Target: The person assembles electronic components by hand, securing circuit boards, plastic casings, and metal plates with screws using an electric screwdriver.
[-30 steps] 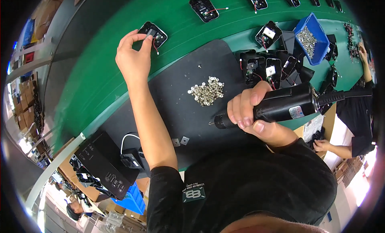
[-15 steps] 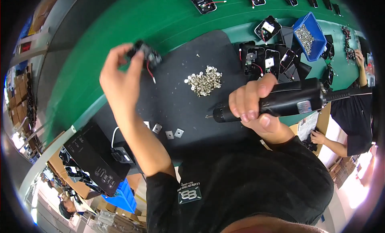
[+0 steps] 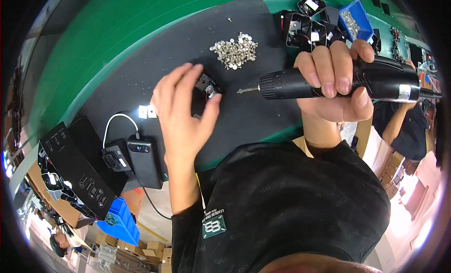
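Observation:
My left hand grips a small black plastic housing between thumb and fingers, low over the dark mat. Metal parts and wires show inside it; the fingers hide part of it. Wrapped around a black electric screwdriver is my right hand. The driver lies level, its bit pointing left toward the housing with a gap between them. Something small is at the bit's tip; I cannot make out whether it is a screw. A pile of silvery screws lies beyond the housing.
Small square metal plates lie left of my left wrist. A power bank with a white cable and a black carton stand at near left. Black housings and a blue bin of screws are at far right; a co-worker sits beyond.
My left hand has brought the housing from over the green surface at the left to the mat's middle, near the screwdriver's tip. The camera view has shifted too.

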Available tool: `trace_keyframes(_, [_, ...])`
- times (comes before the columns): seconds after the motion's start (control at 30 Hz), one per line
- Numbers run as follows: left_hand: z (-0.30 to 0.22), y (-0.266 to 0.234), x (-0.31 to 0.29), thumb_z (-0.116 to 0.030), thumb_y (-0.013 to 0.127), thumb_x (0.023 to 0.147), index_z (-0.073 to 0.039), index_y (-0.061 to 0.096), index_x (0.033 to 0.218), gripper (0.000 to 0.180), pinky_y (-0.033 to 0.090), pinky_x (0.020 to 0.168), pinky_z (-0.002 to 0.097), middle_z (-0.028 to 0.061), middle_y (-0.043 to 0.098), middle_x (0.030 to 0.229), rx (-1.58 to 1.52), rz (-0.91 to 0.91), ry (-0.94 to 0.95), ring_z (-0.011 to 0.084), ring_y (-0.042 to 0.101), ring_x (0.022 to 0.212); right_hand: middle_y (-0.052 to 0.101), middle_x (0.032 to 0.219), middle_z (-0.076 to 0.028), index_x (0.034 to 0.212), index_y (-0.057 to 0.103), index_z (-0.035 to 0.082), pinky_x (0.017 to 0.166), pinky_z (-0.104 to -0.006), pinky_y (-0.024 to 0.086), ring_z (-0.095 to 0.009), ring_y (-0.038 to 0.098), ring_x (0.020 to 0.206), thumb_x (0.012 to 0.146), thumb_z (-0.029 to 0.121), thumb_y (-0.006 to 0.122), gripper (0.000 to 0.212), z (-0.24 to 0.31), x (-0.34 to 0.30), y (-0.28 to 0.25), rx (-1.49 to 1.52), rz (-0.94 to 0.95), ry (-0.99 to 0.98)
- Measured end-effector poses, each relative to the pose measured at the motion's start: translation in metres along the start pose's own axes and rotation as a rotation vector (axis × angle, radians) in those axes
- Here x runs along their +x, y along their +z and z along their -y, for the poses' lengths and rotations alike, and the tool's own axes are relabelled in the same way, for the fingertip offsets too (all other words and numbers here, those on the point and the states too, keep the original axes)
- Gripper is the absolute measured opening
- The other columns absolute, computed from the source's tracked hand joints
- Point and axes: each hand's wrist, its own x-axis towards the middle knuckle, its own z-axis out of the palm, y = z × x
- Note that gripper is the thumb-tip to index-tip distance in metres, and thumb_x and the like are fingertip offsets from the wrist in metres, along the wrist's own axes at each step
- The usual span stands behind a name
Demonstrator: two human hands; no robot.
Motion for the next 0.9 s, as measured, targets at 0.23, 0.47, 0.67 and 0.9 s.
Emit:
trace_keyframes(0.23, [-0.015,0.011,-0.018,-0.018,0.081,0.064,-0.011,0.072,0.091,0.029,0.034,0.078,0.0322,-0.0016,0.068,0.087,-0.014,-0.019,0.164,0.0156,0.06,0.087,0.055,0.086,0.002,0.124,0.048,0.015,0.077,-0.0278,0.043,-0.011,0.055,0.08,0.083,0.021,0.065,0.045,0.003,-0.001,0.017,0.039,0.122,0.012])
trace_keyframes(0.47, [-0.014,0.014,-0.02,-0.012,0.08,0.065,-0.01,0.072,0.081,0.018,0.035,0.077,0.031,-0.0011,0.068,0.075,-0.149,-0.061,0.152,0.0147,0.061,0.076,0.057,0.089,0.001,0.125,0.049,0.015,0.078,-0.0277,0.043,-0.011,0.056,0.082,0.083,0.02,0.066,0.046,0.007,-0.001,0.022,0.036,0.151,0.039])
trace_keyframes(0.67, [-0.009,0.013,-0.022,-0.01,0.08,0.065,-0.008,0.072,0.081,0.018,0.036,0.076,0.0309,-0.0008,0.07,0.078,-0.19,-0.049,0.157,0.0149,0.062,0.079,0.057,0.09,0.001,0.125,0.049,0.015,0.078,-0.0274,0.043,-0.011,0.056,0.082,0.084,0.019,0.067,0.045,0.001,-0.002,0.022,0.064,0.147,0.044])
trace_keyframes(0.9, [0.007,0.0,-0.017,-0.027,0.085,0.059,-0.004,0.068,0.106,0.055,0.038,0.087,0.0363,0.0074,0.068,0.107,-0.162,-0.008,0.184,0.025,0.06,0.098,0.056,0.09,0.001,0.127,0.047,0.016,0.078,-0.0273,0.042,-0.011,0.055,0.082,0.086,0.019,0.065,0.045,-0.006,-0.001,0.013,0.089,0.201,0.072])
